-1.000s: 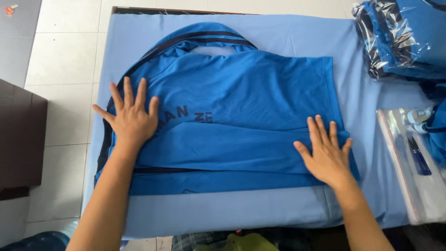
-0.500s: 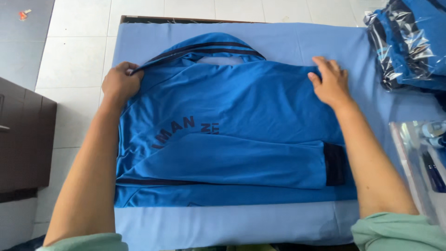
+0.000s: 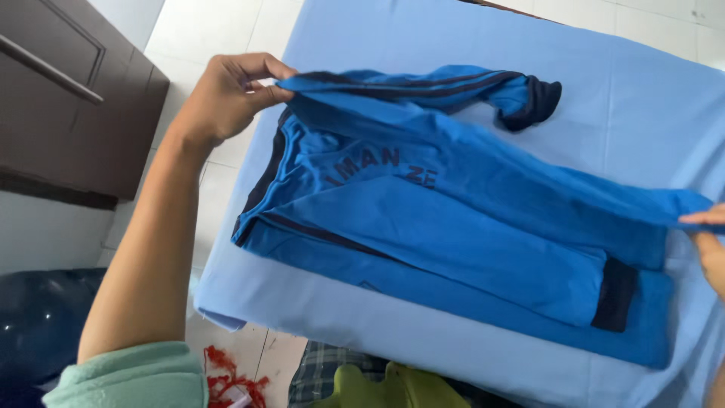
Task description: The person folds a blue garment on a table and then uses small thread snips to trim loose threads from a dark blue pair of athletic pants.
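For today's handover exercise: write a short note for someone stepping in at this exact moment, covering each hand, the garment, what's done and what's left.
Left hand: pinching the top edge of the blue jacket, lifted.
Right hand: at the frame's edge, holding the jacket's far end.
Jacket: on the light blue cloth, sleeves folded in, one cuff at the top, upper half raised.
Done: sleeves in.
Left: lay the raised half flat.

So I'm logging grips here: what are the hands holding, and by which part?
Both hold the blue jacket: the left hand pinches its upper edge by the shoulder, the right hand the opposite end.
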